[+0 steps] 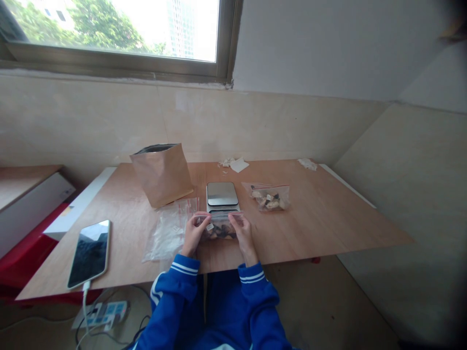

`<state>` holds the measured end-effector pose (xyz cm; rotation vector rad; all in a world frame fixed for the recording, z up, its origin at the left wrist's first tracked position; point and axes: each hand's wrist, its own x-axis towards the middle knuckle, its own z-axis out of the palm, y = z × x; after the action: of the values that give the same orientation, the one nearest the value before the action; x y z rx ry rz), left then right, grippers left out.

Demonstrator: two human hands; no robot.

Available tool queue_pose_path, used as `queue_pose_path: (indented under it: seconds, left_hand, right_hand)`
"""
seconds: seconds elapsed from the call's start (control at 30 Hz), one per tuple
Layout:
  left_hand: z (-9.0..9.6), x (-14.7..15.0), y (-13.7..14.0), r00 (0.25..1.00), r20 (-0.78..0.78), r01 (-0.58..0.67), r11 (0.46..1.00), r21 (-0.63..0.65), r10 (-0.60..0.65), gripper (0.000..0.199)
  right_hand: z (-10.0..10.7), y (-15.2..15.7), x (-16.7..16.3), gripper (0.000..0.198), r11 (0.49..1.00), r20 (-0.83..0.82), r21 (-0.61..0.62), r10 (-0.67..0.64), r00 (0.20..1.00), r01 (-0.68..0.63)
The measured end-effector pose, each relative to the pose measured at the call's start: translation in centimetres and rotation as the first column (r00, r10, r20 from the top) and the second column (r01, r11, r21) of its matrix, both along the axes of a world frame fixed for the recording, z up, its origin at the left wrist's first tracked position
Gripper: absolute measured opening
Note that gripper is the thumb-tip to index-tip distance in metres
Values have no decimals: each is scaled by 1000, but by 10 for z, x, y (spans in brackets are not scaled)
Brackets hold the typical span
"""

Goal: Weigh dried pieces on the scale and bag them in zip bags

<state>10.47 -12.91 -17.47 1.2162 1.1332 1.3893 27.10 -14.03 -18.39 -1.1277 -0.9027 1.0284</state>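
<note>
Near the table's front edge, a clear zip bag [220, 230] with dark and pale dried pieces and a small white packet in it stands between my hands. My left hand [196, 231] pinches its top strip at the left end. At the right end, my right hand [242, 232] has thumb and fingers closed on the same strip. Just beyond the bag is a small scale [222, 194] with a bare steel plate, its front partly hidden. Flat empty zip bags [168, 233] lie beside my left hand. Another filled zip bag [270, 198] rests right of the scale.
An open brown paper pouch [162, 175] stands at the back left. A phone [89, 253] with a charging cable lies at the left front edge. Paper scraps [239, 165] and a crumpled tissue [307, 164] lie by the wall. A power strip [105, 313] is below the table.
</note>
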Motion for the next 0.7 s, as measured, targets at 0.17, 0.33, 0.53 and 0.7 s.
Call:
queue_pose_path:
  seconds: [0.17,0.33,0.53,0.7]
  left_hand:
    - [-4,1,1,1000,-22,-18,1000,23,18,29]
    - [-4,1,1,996,-70,-53,996,75,59,27]
    - [-4,1,-1,994,-72,-74,995,65,79,29]
    - [-4,0,-1,995,-63,-76,996,47,79,29]
  right_hand:
    - [1,0,0,38,1000,28,-4,-29,999,29]
    - [-1,1,-1,40,999,9,-6,-37,999,37]
    - [-4,3,-1,34,997,43,55,-60,997,57]
    - [-2,2,-1,37,999,41,18,-39,998,38]
